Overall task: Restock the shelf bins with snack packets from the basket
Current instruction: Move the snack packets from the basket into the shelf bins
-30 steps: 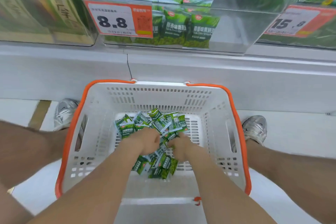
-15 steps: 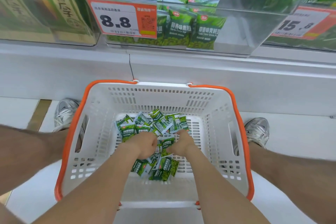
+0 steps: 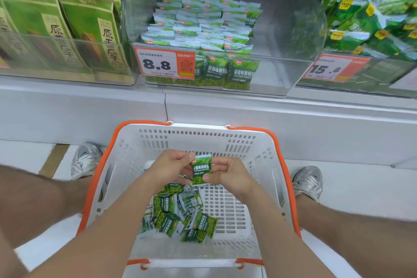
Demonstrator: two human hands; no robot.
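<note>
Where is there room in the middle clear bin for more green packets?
On the right of the clear bin, between the stacked packets and its right wall, the floor is bare. The left and middle are crowded. Left hand and right hand hold one packet.

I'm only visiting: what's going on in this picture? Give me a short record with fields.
place: shop shelf, basket on the floor below
left hand: pinches a green snack packet by its left side
right hand: pinches the same packet's right side
basket contents: more green packets loose inside
middle bin: tagged 8.8, partly filled with matching packets
</note>
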